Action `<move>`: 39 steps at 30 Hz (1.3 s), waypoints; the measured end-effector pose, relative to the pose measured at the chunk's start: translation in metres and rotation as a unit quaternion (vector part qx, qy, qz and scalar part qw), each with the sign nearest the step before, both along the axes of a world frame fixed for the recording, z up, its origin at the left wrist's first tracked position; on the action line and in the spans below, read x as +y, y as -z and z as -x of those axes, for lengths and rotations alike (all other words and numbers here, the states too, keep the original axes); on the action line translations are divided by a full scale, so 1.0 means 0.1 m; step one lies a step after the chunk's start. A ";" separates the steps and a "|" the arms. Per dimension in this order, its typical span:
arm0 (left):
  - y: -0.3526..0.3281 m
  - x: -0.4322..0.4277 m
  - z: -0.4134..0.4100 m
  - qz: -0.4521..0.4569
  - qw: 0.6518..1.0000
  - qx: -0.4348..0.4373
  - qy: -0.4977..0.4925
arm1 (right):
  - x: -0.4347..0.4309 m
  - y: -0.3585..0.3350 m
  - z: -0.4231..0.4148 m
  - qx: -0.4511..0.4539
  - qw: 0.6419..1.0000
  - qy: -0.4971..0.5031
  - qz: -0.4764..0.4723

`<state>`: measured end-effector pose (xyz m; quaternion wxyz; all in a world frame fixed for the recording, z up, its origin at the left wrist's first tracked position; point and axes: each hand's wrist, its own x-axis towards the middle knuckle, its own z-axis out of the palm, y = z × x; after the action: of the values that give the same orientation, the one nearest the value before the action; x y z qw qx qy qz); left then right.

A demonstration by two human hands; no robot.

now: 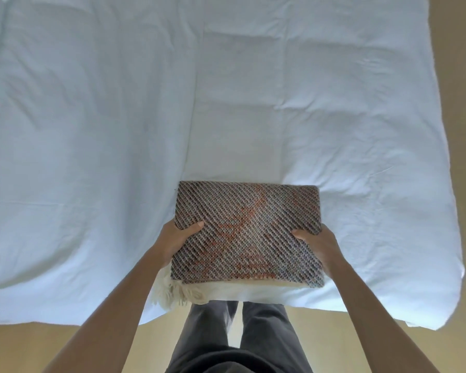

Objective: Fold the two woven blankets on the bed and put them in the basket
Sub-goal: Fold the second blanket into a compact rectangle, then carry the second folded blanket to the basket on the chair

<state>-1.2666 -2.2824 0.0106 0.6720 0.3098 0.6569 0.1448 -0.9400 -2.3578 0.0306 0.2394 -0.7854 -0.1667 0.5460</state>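
Observation:
A folded woven blanket (248, 230), dark diagonal weave with orange marks, sits as a thick rectangle near the bed's front edge. Under it lies a cream layer with a tasselled fringe (172, 292) that hangs out at the lower left; I cannot tell whether this is a second blanket. My left hand (175, 242) grips the blanket's left side, thumb on top and fingers underneath. On the opposite side my right hand (319, 244) grips it the same way. No basket is in view.
The bed (119, 117) is covered by a wrinkled white sheet that fills most of the view. Tan floor (65, 345) shows below the front edge and along the right side. My legs in grey trousers (240, 335) stand against the bed's front edge.

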 end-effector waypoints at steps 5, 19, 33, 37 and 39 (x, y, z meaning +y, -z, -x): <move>-0.55 -0.14 0.16 -0.010 0.999 -0.023 -0.030 | -0.04 -0.55 0.02 0.031 0.999 0.016 -0.004; -1.32 -1.31 0.26 -0.056 0.972 -0.007 -0.229 | 0.12 -1.21 0.15 0.136 0.975 -0.170 -0.050; -1.62 -3.60 -0.16 -0.126 0.868 0.006 -0.480 | -0.11 -1.45 0.95 0.138 0.847 -0.511 -0.055; -1.61 -4.28 -0.28 -0.132 0.820 0.004 -0.557 | -0.42 -1.49 1.40 0.130 0.785 -0.603 -0.058; -1.61 -4.62 -0.37 -0.133 0.790 0.004 -0.599 | -0.65 -1.51 1.63 0.127 0.755 -0.640 -0.061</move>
<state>-1.2296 -2.7442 0.1712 0.4000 -0.0585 0.6877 0.6031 -1.1031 -2.4232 0.1817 -0.0999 -0.4021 -0.6316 0.6553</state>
